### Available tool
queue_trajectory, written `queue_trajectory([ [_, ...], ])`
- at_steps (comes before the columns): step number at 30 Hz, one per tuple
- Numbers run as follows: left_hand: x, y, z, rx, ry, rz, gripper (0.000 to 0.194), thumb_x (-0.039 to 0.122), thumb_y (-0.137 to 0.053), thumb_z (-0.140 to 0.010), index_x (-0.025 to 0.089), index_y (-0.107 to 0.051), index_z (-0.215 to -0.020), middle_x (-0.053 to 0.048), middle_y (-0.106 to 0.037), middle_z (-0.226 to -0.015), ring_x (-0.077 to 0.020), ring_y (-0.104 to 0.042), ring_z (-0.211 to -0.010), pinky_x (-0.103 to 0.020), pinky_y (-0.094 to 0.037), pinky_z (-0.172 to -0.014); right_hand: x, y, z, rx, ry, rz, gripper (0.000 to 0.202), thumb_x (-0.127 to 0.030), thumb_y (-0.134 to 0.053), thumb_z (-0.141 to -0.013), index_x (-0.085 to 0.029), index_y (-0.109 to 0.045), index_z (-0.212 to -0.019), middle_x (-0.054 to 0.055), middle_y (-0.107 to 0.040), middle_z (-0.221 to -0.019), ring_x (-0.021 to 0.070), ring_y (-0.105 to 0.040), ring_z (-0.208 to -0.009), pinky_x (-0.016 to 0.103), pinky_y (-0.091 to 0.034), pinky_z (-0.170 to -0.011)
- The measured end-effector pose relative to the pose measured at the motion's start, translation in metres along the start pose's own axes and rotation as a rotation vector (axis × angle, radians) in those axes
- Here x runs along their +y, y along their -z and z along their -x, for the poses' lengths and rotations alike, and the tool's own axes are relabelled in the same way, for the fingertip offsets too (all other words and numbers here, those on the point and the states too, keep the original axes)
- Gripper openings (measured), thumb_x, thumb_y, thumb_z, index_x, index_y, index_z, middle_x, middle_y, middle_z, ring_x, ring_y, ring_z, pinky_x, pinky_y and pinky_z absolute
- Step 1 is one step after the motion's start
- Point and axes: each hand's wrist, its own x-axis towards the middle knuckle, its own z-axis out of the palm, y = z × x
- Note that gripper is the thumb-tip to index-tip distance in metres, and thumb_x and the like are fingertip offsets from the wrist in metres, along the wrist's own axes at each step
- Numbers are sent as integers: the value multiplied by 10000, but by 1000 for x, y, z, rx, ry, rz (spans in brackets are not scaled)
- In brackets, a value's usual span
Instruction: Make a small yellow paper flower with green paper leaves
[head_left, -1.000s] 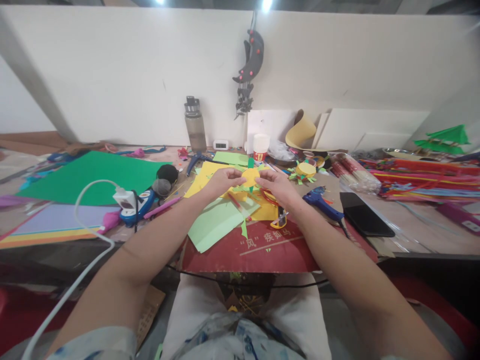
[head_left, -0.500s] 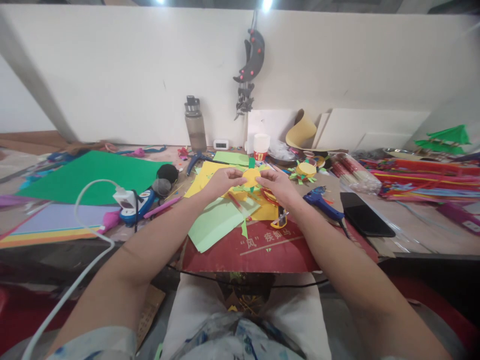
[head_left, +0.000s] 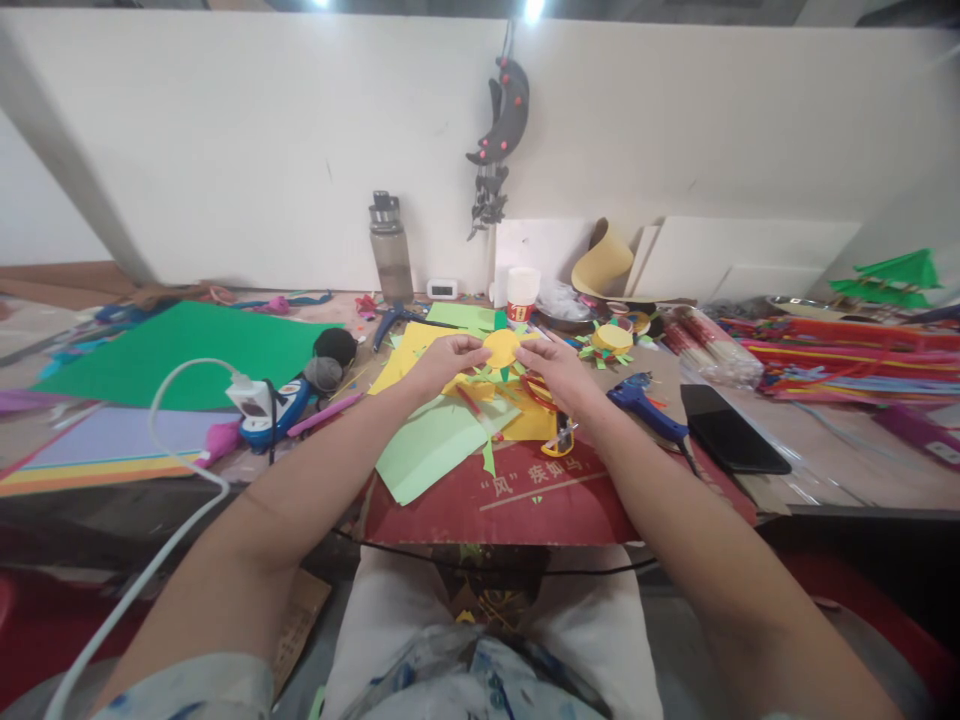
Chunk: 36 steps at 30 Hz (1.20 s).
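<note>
A round yellow paper piece (head_left: 501, 349) with green bits at its edge is held between my two hands. My left hand (head_left: 452, 361) pinches its left side, and my right hand (head_left: 551, 365) grips the right side. Beneath them lie yellow paper (head_left: 405, 357) and light green sheets (head_left: 427, 450) on a red board (head_left: 495, 515). Yellow-handled scissors (head_left: 561, 440) lie near my right wrist. A similar yellow and green paper piece (head_left: 612, 341) sits farther right.
A blue glue gun (head_left: 646, 408) and a black phone (head_left: 733, 430) lie at the right. Behind stand a paper cup (head_left: 523, 295) and a bottle (head_left: 391, 255). Green paper (head_left: 195, 355) and a white plug (head_left: 255, 400) with a cable are at the left.
The round yellow piece has shifted slightly up and tilted between my fingers. The green strip at its top now shows less. Both hands keep their grip.
</note>
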Motion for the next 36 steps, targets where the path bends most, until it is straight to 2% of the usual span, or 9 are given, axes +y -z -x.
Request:
queue_trajectory([
  [6,1,0,1,-21,-14,-6,463,558,-814,-706,155,-732,-918,-46,-721,-878,-130,-617,-771,-289,-475,-763,-4,2,1,31,21,60,474,-648,-869,-569,-227,-776,-766,50,-776,-863,244,-675,-935,427,-502,-957],
  [13,0,2,0,-19,-23,-38,492,586,-800,-709,153,-743,-935,-46,-714,-853,-139,-621,-782,-297,-481,-779,2,1,-1,0,-10,5,532,-666,-846,-590,-213,-783,-863,52,-779,-901,239,-701,-924,391,-543,-889],
  [19,-1,1,0,-3,-29,-54,491,562,-823,-692,163,-748,-968,-45,-721,-886,-142,-630,-792,-302,-494,-779,-2,1,2,-40,-14,-11,457,-592,-878,-589,-222,-773,-835,48,-783,-912,226,-700,-900,408,-537,-930],
  [23,0,1,1,-6,-31,-60,494,562,-810,-709,162,-749,-992,-54,-727,-922,-146,-639,-808,-301,-497,-781,-3,1,2,-22,15,22,427,-580,-865,-607,-222,-768,-818,48,-776,-894,232,-686,-924,416,-523,-940],
  [28,0,1,0,-14,-37,-86,493,574,-795,-722,157,-750,-980,-55,-730,-905,-150,-641,-803,-304,-501,-785,-1,1,1,-1,51,86,421,-619,-825,-651,-232,-765,-805,46,-760,-855,242,-666,-957,408,-515,-918],
  [33,2,0,1,-3,-40,-88,482,569,-796,-727,153,-750,-966,-53,-733,-911,-143,-638,-791,-302,-499,-784,3,1,-1,64,35,33,547,-745,-738,-676,-213,-758,-804,49,-713,-817,215,-633,-837,347,-508,-745],
  [36,1,0,2,1,-45,-80,477,560,-802,-727,152,-748,-970,-53,-731,-911,-143,-641,-793,-297,-499,-773,3,0,-1,44,33,9,540,-735,-766,-650,-214,-760,-794,55,-732,-857,218,-642,-859,352,-514,-773],
])
